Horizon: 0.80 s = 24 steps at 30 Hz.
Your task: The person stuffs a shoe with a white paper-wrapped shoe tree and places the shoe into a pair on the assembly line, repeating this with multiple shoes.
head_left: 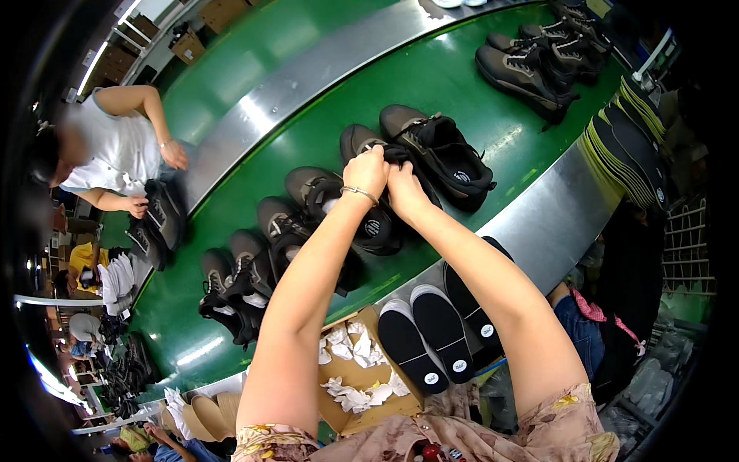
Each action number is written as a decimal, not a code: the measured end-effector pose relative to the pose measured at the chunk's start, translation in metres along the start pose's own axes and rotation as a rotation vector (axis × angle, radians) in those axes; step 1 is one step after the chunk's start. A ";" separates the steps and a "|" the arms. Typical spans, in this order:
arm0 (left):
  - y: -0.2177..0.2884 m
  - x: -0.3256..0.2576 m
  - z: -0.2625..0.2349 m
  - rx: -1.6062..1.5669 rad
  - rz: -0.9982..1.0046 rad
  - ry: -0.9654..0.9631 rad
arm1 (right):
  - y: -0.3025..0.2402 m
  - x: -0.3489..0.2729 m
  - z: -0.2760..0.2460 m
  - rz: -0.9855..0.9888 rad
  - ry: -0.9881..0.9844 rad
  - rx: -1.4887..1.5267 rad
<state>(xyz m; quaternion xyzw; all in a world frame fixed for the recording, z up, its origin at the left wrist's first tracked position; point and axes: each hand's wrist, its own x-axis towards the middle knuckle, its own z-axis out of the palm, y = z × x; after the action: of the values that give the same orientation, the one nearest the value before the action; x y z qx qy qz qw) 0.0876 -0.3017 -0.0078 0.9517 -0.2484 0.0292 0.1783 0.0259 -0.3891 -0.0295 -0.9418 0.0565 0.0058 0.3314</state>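
Note:
Both my hands are closed on a dark brown and black lace-up shoe (pixel 356 140) on the green conveyor belt. My left hand (pixel 366 171), with a bracelet at its wrist, grips around the lacing; what its fingertips pinch is hidden. My right hand (pixel 405 189) holds the black tongue or collar edge just beside it. The heel end of this shoe is partly covered by my hands and right forearm. To its right stands a matching shoe (pixel 443 150) with an insole inside. More such shoes (pixel 308 183) line up to the left.
By my body, a cardboard box (pixel 339 418) holds crumpled white paper, beside several black insoles (pixel 439 327). Stacked insoles (pixel 627 142) lie on the metal ledge at right. More shoes (pixel 523 73) stand at far right. Across the belt, a person (pixel 123 146) handles black shoes (pixel 163 215).

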 end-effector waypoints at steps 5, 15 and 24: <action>-0.031 -0.009 -0.006 -0.275 -0.118 -0.009 | -0.054 -0.065 -0.074 -0.318 0.321 0.139; -0.027 -0.238 -0.218 -0.697 -0.046 0.571 | -0.142 -0.308 -0.068 0.007 0.096 0.799; -0.093 -0.582 -0.179 -0.483 -0.858 0.431 | -0.260 -0.474 0.110 -0.411 -0.340 0.379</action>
<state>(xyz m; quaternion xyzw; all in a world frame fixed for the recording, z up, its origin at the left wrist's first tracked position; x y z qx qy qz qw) -0.3708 0.1065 0.0455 0.8719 0.2055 0.0904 0.4351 -0.4138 -0.0704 0.0704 -0.8404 -0.1909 0.0856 0.4999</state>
